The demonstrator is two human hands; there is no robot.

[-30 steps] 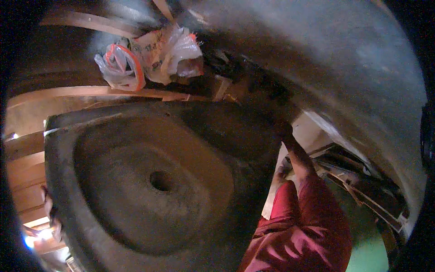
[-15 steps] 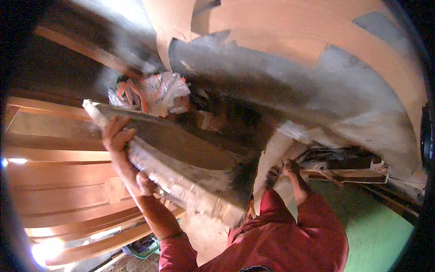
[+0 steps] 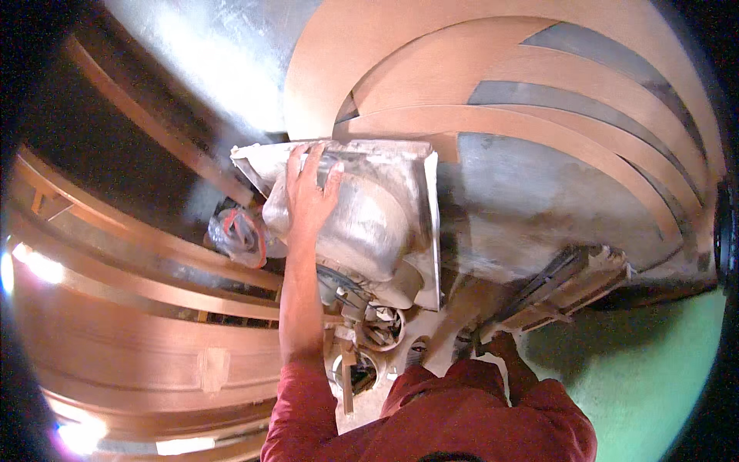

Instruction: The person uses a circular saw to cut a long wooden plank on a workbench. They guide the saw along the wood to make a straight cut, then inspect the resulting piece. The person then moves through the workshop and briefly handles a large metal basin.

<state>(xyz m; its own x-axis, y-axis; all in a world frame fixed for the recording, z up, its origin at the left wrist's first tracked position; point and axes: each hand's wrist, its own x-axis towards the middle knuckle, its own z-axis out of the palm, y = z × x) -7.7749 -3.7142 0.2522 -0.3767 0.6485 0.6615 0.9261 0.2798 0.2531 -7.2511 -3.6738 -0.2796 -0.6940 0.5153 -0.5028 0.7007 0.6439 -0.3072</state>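
My left hand (image 3: 312, 189) lies with its fingers spread over the upper part of a pale, dusty moulded panel (image 3: 369, 219). This panel has thin straight edges and a rounded bulge in its middle. It stands tilted in front of me. My right hand (image 3: 504, 346) is low, in shadow beside my right leg, with its fingers curled. Close to it is the near end of a long, narrow wooden tray (image 3: 562, 308) with dark strips in it. Whatever the right hand grips is too dark to make out.
Two round buckets, one with scraps (image 3: 381, 327), one darker (image 3: 358, 373), stand below the panel. A crumpled plastic bag (image 3: 235, 231) is left of it. Wooden door panels (image 3: 146, 323) line the left. Curved brown sheets (image 3: 431, 69) lie on a grey surface; a green board (image 3: 654, 369) is lower right.
The moulded panel has turned from its dark hollow side to its pale bulging side and moved right. My left hand has shifted right onto it. The right hand appears lower, and the buckets now show.
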